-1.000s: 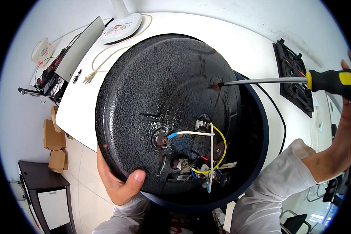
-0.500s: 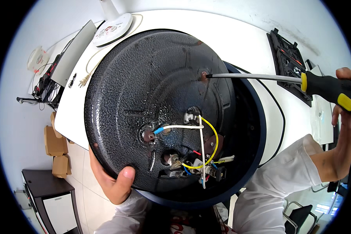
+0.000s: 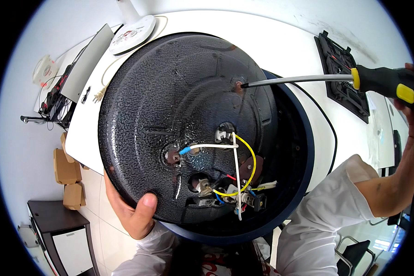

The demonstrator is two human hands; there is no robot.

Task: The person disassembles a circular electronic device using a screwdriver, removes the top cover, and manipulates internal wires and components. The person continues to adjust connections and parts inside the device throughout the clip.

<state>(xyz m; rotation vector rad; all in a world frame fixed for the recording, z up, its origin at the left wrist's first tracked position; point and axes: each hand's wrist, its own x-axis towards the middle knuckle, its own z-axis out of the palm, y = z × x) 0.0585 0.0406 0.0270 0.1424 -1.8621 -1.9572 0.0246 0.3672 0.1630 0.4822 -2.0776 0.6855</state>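
A round black speckled metal plate (image 3: pixel 165 96), wired like the underside of an electric cooker, rests tilted over a dark blue round shell (image 3: pixel 303 142). My left hand (image 3: pixel 135 214) grips its lower left rim, thumb on top and fingers underneath. My right hand (image 3: pixel 411 89), partly cut off at the right edge, is closed round the black and yellow handle of a screwdriver (image 3: pixel 303 79). Its tip sits at a rusty spot (image 3: pixel 238 86) on the plate's upper right. Near the plate's lower part run white and yellow wires (image 3: pixel 253 163) and a small terminal block (image 3: pixel 247 198).
The shell stands at the white table's (image 3: pixel 285 41) near side. A black tool case (image 3: pixel 342 78) lies open at the right, with a black cord (image 3: pixel 332 124) nearer. At the far left are a white round-based appliance (image 3: pixel 132 34), a plug (image 3: pixel 99 95) and a monitor (image 3: pixel 85 69).
The screwdriver's handle has risen, so the shaft now slopes down toward its tip, which stays by the rusty spot. The plate has shifted slightly up and left with my left hand.
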